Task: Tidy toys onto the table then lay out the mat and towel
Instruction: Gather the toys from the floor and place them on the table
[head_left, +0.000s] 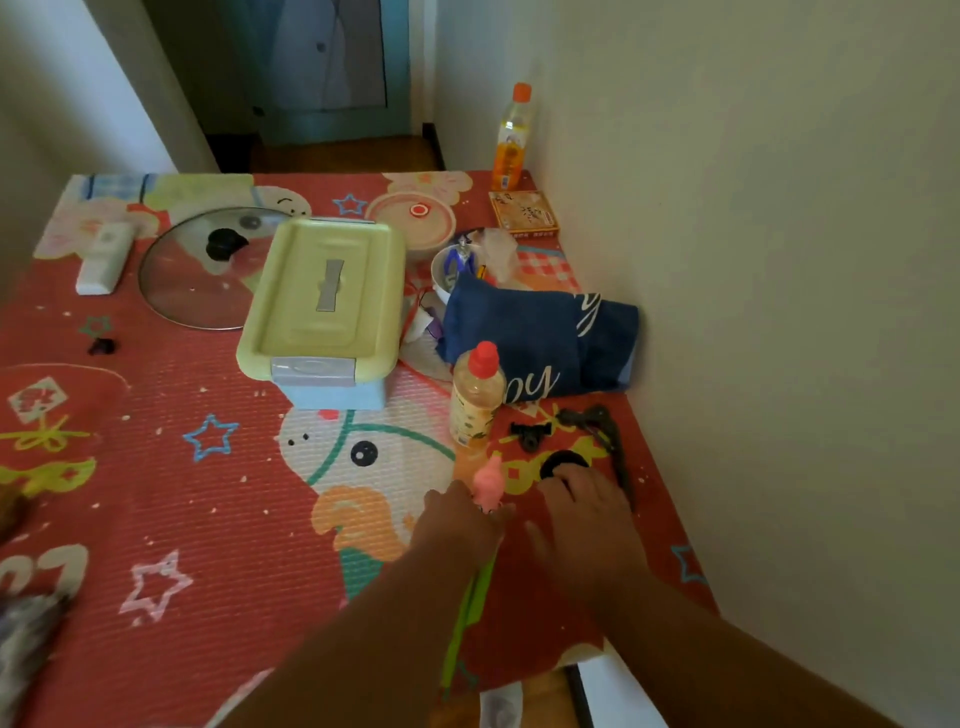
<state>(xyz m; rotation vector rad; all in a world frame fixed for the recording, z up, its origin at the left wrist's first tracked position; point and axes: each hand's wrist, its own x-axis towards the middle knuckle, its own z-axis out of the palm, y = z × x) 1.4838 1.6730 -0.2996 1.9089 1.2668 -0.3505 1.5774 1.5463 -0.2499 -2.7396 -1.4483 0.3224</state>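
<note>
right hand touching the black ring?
Touching. Head view: the right hand has its fingers lying over the near edge of the black ring, no gap visible.

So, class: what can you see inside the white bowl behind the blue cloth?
A blue and silver toy figure stands in the white bowl, with something small and yellow beside it. The blue cloth covers the bowl's near side, so anything lower down is hidden.
</note>
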